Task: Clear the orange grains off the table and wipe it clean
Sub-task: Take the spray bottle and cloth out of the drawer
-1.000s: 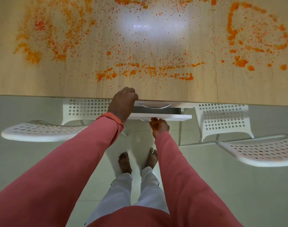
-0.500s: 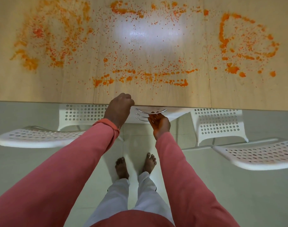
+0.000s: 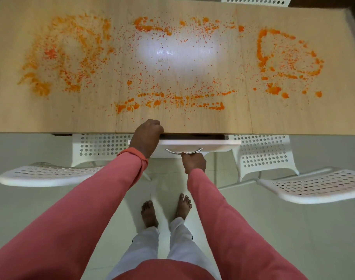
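Across the surface orange grains are lying scattered; left hand is curling over its edge, right hand is gripping the drawer handle.

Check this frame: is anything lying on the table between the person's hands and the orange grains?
Nothing visible does. The left hand curls over the table edge, and bare wood separates it from the nearest orange grains. The right hand is below the edge, gripping the drawer handle.
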A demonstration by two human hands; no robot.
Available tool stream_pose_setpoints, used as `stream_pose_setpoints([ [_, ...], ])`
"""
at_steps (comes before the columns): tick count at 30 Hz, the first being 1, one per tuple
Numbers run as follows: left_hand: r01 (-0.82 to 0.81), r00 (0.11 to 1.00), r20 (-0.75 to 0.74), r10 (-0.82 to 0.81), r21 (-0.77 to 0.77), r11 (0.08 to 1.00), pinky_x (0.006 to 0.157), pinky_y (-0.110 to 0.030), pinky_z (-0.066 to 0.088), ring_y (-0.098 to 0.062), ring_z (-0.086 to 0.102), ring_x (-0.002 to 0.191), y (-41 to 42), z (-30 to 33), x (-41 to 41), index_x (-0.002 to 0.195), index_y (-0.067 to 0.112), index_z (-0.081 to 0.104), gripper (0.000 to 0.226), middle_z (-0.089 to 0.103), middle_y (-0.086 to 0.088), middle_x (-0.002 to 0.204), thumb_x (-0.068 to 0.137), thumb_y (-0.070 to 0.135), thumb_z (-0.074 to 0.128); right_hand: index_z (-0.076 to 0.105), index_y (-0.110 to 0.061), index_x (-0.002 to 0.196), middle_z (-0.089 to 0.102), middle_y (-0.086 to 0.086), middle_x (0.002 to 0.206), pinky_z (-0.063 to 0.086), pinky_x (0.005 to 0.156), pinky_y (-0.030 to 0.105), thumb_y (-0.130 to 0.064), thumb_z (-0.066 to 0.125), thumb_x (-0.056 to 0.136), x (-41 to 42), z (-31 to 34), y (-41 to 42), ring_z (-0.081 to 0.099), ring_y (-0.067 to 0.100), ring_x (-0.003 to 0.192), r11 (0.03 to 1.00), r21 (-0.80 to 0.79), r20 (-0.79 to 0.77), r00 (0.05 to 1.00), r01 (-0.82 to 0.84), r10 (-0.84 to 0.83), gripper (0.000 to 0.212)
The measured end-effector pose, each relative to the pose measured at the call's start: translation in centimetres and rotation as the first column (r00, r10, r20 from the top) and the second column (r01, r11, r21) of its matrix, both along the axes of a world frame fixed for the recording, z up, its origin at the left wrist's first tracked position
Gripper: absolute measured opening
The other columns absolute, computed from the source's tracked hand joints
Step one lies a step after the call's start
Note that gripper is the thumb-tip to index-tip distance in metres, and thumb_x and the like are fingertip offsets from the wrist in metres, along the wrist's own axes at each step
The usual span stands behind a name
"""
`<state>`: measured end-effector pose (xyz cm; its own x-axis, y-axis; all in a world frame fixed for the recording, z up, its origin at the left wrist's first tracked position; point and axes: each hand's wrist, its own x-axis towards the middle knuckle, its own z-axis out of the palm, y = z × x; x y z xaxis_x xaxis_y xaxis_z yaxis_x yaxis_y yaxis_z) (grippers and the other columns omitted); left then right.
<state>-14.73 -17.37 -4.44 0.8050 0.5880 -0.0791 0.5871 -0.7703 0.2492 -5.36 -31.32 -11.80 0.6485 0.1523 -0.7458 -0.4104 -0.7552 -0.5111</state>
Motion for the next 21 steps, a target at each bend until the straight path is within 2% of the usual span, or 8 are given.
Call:
stream_pose_setpoints([
  [2,0.015,1.000,0.004,-0.015,-0.002,1.000,0.063,-0.029,0.041,-0.023,0.055,0.081,0.0,0.2,0.0,0.091,0.005,0.075,0.014,0.064,-0.009,0.081,0.086,0.000,0.063,0.053,-0.008,0.111,0.059,0.009,0.113,0.050,0.078,0.037,-0.023,0.066,0.084,-1.1,0.9,-1.1,0.061,0.032,0.100,0.985,-0.139,0.394,0.907,-0.102,0.150,0.033],
  [4,0.015,1.000,-0.003,-0.015,-0.005,1.000,0.063,-0.029,0.040,-0.023,0.055,0.080,0.0,0.3,0.2,0.090,0.005,0.075,0.011,0.064,-0.009,0.081,0.085,0.002,0.066,0.054,-0.009,0.107,0.052,0.012,0.114,0.045,0.080,0.040,-0.011,0.064,0.076,-1.8,1.5,-2.2,0.052,0.033,0.104,0.934,-0.280,0.706,0.613,-0.219,0.356,0.033],
  [6,0.008,1.000,-0.017,-0.008,0.002,1.000,0.063,-0.029,0.040,-0.024,0.056,0.081,0.0,0.1,0.2,0.091,0.006,0.076,0.013,0.064,-0.009,0.081,0.084,0.001,0.067,0.058,-0.011,0.108,0.054,0.013,0.120,0.041,0.096,0.044,-0.009,0.063,0.072,-2.2,1.4,-3.0,0.049,0.033,0.115,0.863,-0.389,0.786,0.372,-0.324,0.494,0.036],
  [7,0.004,1.000,-0.024,-0.004,0.002,1.000,0.064,-0.030,0.041,-0.024,0.056,0.082,0.0,0.0,0.2,0.091,0.005,0.076,0.014,0.065,-0.009,0.082,0.083,-0.001,0.066,0.060,-0.011,0.109,0.056,0.012,0.122,0.037,0.105,0.046,-0.013,0.062,0.074,-2.0,1.5,-3.1,0.049,0.033,0.120,0.825,-0.418,0.770,0.333,-0.381,0.544,0.035],
  [9,0.002,0.999,-0.033,-0.002,0.000,1.000,0.065,-0.030,0.042,-0.026,0.057,0.083,0.0,-0.1,0.2,0.091,0.005,0.076,0.015,0.065,-0.010,0.083,0.083,-0.003,0.065,0.065,-0.011,0.106,0.064,0.011,0.114,0.036,0.108,0.047,-0.024,0.055,0.083,-1.3,2.2,-3.1,0.054,0.032,0.114,0.733,-0.459,0.687,0.323,-0.502,0.651,0.028],
  [14,0.005,0.999,-0.037,-0.005,-0.010,1.000,0.070,-0.032,0.045,-0.026,0.057,0.087,0.1,-0.1,0.2,0.093,0.005,0.075,0.020,0.065,-0.009,0.086,0.081,-0.006,0.064,0.067,-0.007,0.096,0.070,0.015,0.094,0.042,0.067,0.033,-0.026,0.048,0.094,2.3,4.4,-1.8,0.063,0.033,0.089,0.648,-0.421,0.505,0.429,-0.635,0.749,0.027],
  [17,0.007,0.999,-0.033,-0.007,-0.007,1.000,0.070,-0.028,0.041,-0.025,0.057,0.089,0.3,-0.3,0.2,0.096,0.005,0.074,0.022,0.065,-0.009,0.089,0.083,-0.007,0.062,0.059,-0.005,0.118,0.064,0.017,0.118,0.046,0.075,0.035,-0.022,0.051,0.094,4.5,3.7,-1.6,0.063,0.035,0.104,0.624,-0.440,0.373,0.501,-0.645,0.781,0.030],
  [21,0.000,1.000,-0.015,0.000,-0.010,1.000,0.070,-0.028,0.038,-0.026,0.057,0.092,0.3,-0.7,0.2,0.100,0.005,0.074,0.023,0.065,-0.010,0.091,0.086,-0.006,0.059,0.041,-0.005,0.139,0.033,0.021,0.149,0.047,0.093,0.048,-0.028,0.059,0.091,5.6,1.5,-1.5,0.039,0.041,0.128,0.574,-0.535,0.285,0.508,-0.620,0.813,0.056],
])
